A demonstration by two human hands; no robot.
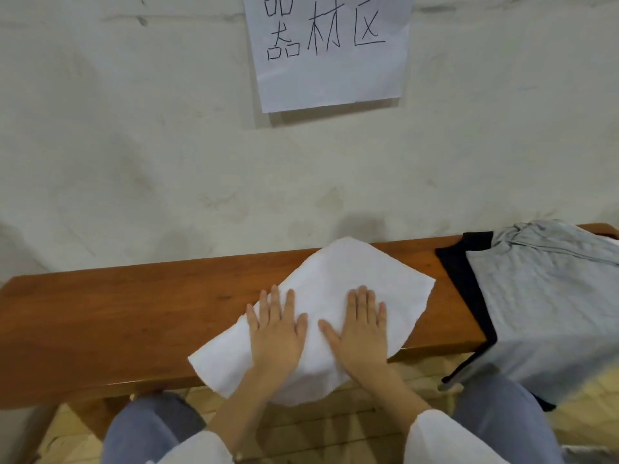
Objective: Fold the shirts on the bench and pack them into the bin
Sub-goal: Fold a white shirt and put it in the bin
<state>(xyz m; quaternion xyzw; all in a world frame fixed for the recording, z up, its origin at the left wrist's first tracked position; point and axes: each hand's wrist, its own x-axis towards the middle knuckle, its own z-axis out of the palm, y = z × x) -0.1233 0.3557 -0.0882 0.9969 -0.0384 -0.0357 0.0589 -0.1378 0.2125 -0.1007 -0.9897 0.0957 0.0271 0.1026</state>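
Observation:
A folded white shirt (351, 272) lies at an angle on the brown wooden bench (134, 309), its near edge hanging over the front. My left hand (276, 333) rests flat on its left part, fingers spread. My right hand (361, 329) lies flat beside it on the middle of the shirt. Neither hand grips the cloth. At the right end of the bench a grey shirt (542, 296) lies spread over a black one (465, 279), both draping over the front edge. No bin is in view.
A pale wall (167, 145) rises right behind the bench, with a paper sign (330, 48) with handwritten characters taped to it. My knees in blue trousers (147, 430) sit below the bench's front edge. A tiled floor (318, 426) shows between them.

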